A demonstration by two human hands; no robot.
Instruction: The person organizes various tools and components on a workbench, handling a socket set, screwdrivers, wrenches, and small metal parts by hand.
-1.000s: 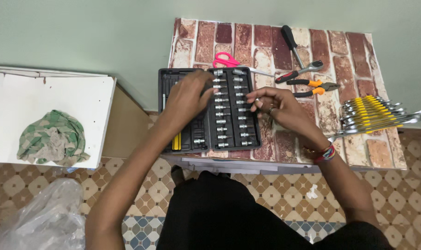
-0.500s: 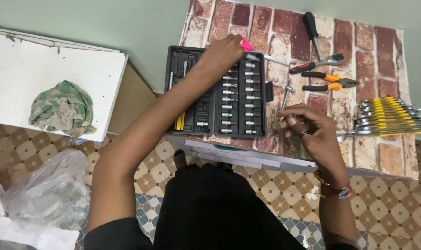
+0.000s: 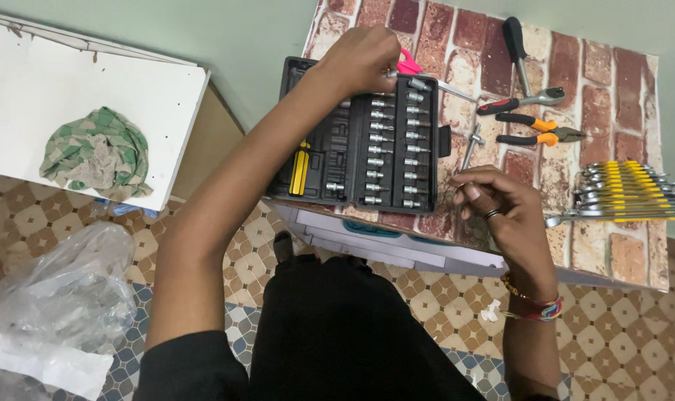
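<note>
While the person leans over it, the table (image 3: 612, 256) with its brick-pattern top carries all the tools. To the left of it lies a big white board (image 3: 25, 111) with a green and white cloth (image 3: 94, 154) bunched on top. A clear plastic bag (image 3: 63, 289) sits on the tiled floor (image 3: 627, 341) below the board.

On the table, the black socket case (image 3: 330, 148) lies open, with rows of small silver sockets (image 3: 411, 137) standing in it and a yellow bit (image 3: 300, 171) on its left side. At the right edge of the table is a row of wrenches with yellow bands (image 3: 627, 193). Near the far edge lie a black-handled screwdriver (image 3: 515, 41), a tool with red handles (image 3: 519, 102) and orange-handled pliers (image 3: 538, 134). A pink thing (image 3: 409, 64) peeks out past the case.

The left hand (image 3: 363, 59) is at the far end of the case, its grip closed narrow on a small silver bit (image 3: 419, 83) just over the top row. The right hand (image 3: 500, 212) is just beside the case on its right, curled with its grip pinched on the lower end of a thin silver bar (image 3: 469, 148) that stands tilted over the table
</note>
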